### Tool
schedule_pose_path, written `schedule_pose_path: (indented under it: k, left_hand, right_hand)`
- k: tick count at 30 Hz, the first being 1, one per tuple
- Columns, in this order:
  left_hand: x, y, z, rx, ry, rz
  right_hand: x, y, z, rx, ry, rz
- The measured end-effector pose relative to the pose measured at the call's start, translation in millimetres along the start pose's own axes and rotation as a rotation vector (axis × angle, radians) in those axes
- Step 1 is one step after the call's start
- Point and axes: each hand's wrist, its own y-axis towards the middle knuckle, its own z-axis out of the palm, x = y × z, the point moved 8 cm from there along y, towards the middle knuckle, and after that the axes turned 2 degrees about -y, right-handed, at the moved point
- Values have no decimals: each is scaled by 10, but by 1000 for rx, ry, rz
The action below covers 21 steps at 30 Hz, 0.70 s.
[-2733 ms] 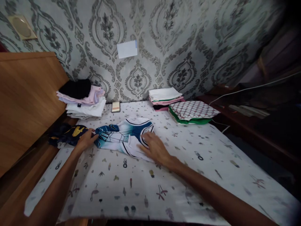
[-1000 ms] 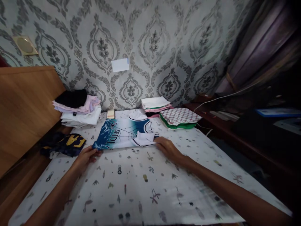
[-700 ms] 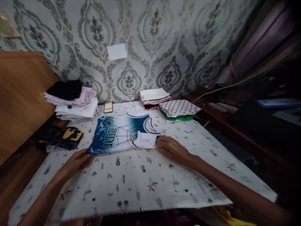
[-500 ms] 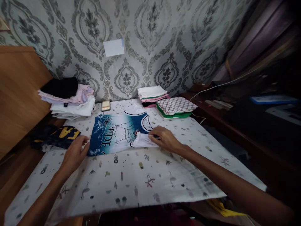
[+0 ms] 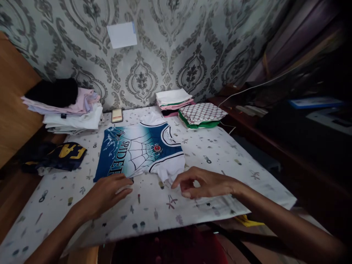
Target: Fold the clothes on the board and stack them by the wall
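Observation:
A blue and white T-shirt (image 5: 137, 150) with a spider web, a red spider badge and large dark lettering lies flat, its neckline toward the right. My left hand (image 5: 108, 192) is at the shirt's near left edge, fingers stretched out and thumb apart; it covers part of the lettering. Just off the near white sleeve (image 5: 172, 167) is my right hand (image 5: 205, 183). Its fingers are curved, with a gap between thumb and forefinger and nothing visible in them.
A patterned white cloth (image 5: 154, 209) covers the table. Folded clothes (image 5: 74, 117) are piled at the back left, beside a small box (image 5: 117, 115). A dark garment with yellow letters (image 5: 68, 152) lies left. Two more folded stacks (image 5: 202, 113) stand at the back, near a white cable (image 5: 247, 90).
The near sleeve, earlier folded over the shirt with my right hand on it, now lies spread outward. Both hands have come nearer to me, the left also moving right. The view has shifted.

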Motion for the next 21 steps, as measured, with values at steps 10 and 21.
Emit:
schedule_pose_path:
  k: [10, 21]
  left_hand:
    - [148, 443, 22, -211, 254, 48]
    - [764, -329, -411, -434, 525, -270]
  right_hand:
    - [100, 711, -97, -416, -733, -196]
    - [-254, -18, -106, -467, -618, -16]
